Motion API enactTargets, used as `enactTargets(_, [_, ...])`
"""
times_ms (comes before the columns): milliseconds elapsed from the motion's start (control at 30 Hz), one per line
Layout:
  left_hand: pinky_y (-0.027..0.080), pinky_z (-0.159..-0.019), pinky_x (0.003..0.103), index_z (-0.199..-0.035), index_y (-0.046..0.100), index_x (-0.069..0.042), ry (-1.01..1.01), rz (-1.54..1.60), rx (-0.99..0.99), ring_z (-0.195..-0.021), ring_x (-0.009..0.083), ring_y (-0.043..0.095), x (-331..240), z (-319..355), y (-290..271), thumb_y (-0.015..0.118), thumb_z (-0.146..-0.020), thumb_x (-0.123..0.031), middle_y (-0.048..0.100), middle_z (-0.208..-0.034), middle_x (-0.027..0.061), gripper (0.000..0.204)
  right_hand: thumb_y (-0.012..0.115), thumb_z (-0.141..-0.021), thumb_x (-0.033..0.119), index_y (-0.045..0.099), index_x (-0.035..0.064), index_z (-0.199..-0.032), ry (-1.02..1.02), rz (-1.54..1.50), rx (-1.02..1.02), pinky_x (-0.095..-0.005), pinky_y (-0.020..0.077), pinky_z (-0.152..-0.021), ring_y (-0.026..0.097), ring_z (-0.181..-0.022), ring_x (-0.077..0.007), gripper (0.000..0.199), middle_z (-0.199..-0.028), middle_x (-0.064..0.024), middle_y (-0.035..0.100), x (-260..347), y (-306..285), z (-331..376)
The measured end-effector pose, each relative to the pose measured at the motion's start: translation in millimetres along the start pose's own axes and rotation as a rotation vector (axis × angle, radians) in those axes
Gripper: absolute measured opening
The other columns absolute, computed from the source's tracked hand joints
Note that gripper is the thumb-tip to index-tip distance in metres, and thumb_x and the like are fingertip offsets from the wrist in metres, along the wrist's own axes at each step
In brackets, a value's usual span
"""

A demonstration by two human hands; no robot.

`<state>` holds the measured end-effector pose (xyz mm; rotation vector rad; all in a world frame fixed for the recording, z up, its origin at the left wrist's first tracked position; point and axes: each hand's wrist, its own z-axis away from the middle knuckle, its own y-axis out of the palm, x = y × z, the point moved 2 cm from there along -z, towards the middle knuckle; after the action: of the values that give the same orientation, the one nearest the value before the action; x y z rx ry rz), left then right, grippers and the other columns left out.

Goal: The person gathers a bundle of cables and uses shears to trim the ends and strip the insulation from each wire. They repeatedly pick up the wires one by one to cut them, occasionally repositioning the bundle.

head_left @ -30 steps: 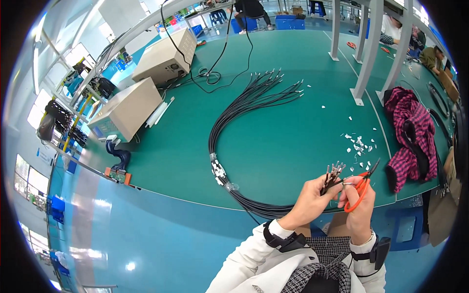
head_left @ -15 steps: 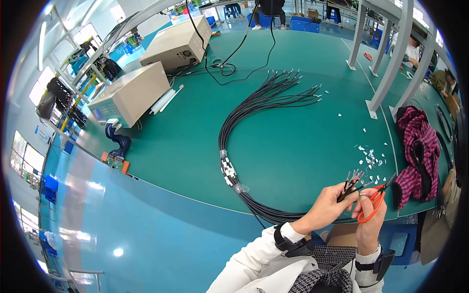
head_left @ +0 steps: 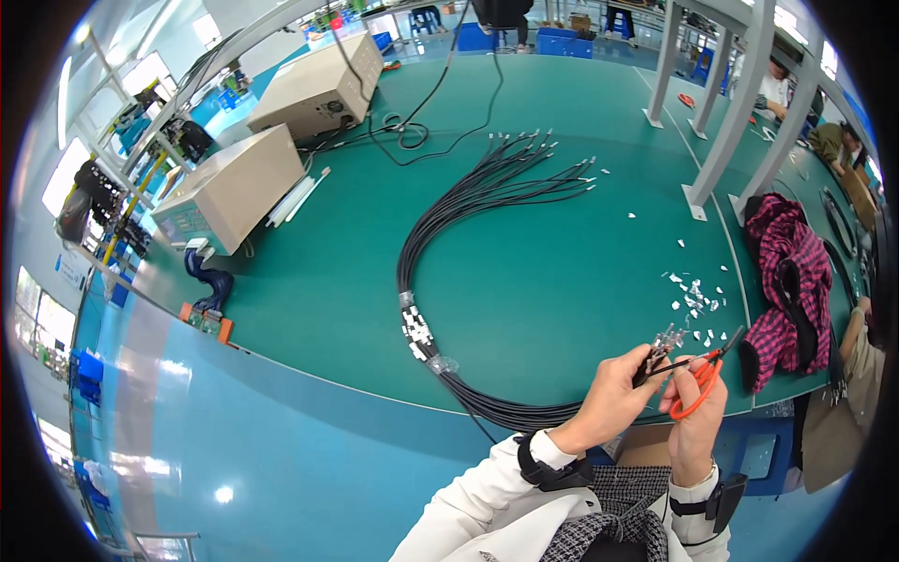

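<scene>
A long bundle of black cables (head_left: 405, 245) curves over the green table, its far ends fanned out with pale tips. White labels (head_left: 417, 330) and clear wrap gather its middle. At the near right, my left hand (head_left: 613, 389) is closed around the bundle's other ends, whose stripped tips (head_left: 667, 339) stick up past the fingers. My right hand (head_left: 698, 412) holds orange-handled scissors (head_left: 698, 393), their dark blades pointing up and right. Its fingertips are close beside the cable ends, where one black cable runs across between the two hands. Whether they pinch that cable is hidden.
White scraps (head_left: 695, 298) litter the green table (head_left: 543, 281) beyond my hands. A pink-and-black checked cloth (head_left: 787, 281) lies right, near grey metal posts (head_left: 716, 131). Two beige instruments (head_left: 229, 187) stand at the left. A co-worker (head_left: 773, 92) sits at the far right.
The whole view has shifted slightly, so the table things appear further left. My right hand has come a little closer to the cable ends, scissors still in it. The left hand keeps its grip.
</scene>
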<state>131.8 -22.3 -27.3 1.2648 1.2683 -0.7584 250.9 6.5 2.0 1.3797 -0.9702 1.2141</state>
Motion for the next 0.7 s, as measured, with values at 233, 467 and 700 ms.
enactTargets(233, [0.040,-0.058,0.018,-0.095,0.058,0.001,-0.017,-0.031,-0.016,-0.067,0.0013,0.048,3,-3,-4,0.058,-0.091,-0.007,0.057,-0.074,-0.0024,0.009,0.054,-0.089,0.007,0.055,-0.0013,-0.094,0.045,-0.020,0.052,-0.0210,0.0416,-0.048,0.050,-0.051,-0.0100,0.010,-0.067,-0.0034,0.054,-2,5,-6])
enactTargets(467, [0.038,-0.054,0.019,-0.099,0.059,-0.001,-0.089,0.050,-0.034,-0.062,0.0030,0.047,-11,-8,-7,0.056,-0.092,-0.007,0.061,-0.076,0.0015,0.010,0.056,-0.092,0.018,0.055,-0.0024,-0.093,0.124,0.011,0.183,-0.0219,0.0411,-0.046,0.054,-0.051,-0.0105,0.020,-0.066,-0.0058,0.058,-7,-6,-3])
enactTargets(700, [0.036,-0.053,0.020,-0.103,0.058,-0.002,-0.148,0.130,0.002,-0.058,0.0047,0.045,-15,-5,-10,0.054,-0.093,-0.011,0.062,-0.076,0.0045,0.013,0.051,-0.095,0.031,0.056,-0.0026,-0.089,0.325,0.257,0.404,-0.0218,0.0403,-0.042,0.057,-0.047,-0.0113,0.034,-0.062,-0.0063,0.060,-6,-14,20])
